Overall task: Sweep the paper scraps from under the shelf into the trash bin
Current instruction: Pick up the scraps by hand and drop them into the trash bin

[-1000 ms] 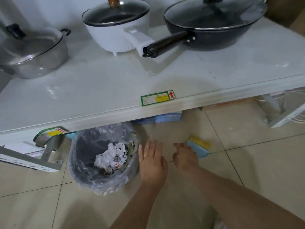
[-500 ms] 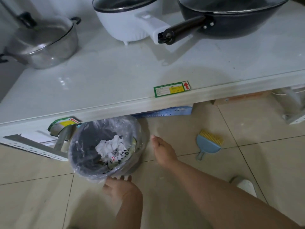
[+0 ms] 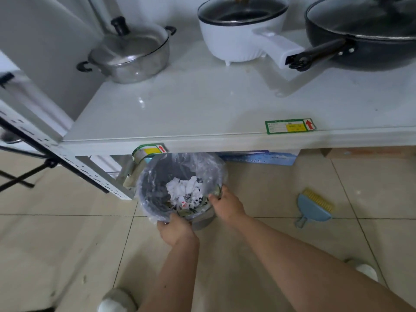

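The trash bin [image 3: 180, 190] stands on the tiled floor [image 3: 67, 244], with its far side just under the front edge of the shelf [image 3: 202, 109]. It is a small dark round bin lined with a thin clear plastic bag [image 3: 202, 161]. White paper scraps [image 3: 184, 190] lie in a pile inside it, together with some printed pieces.

The person holds the bin with both hands. The left hand [image 3: 176, 229] grips the near rim, with the fingers curled over the edge and onto the bag. The right hand [image 3: 226, 204] grips the right side of the rim, with the thumb at the edge. Both hands are closed on the bin.

The blue dustpan with its yellow brush [image 3: 314, 207] lies on the floor to the right, well apart from the bin, and no hand touches it.

The bin looks light, because it is small and holds only paper. Its wall seems stiff, but the bag over the rim is soft and probably slippery, so fingers that press only on the film may slide. A safer hold is on the hard rim itself, at two opposite sides, or lower on the wall. The scraps are very light and loose, so a quick tilt could spill them out.

No scraps are visible on the floor, so the sweeping seems nearly finished.
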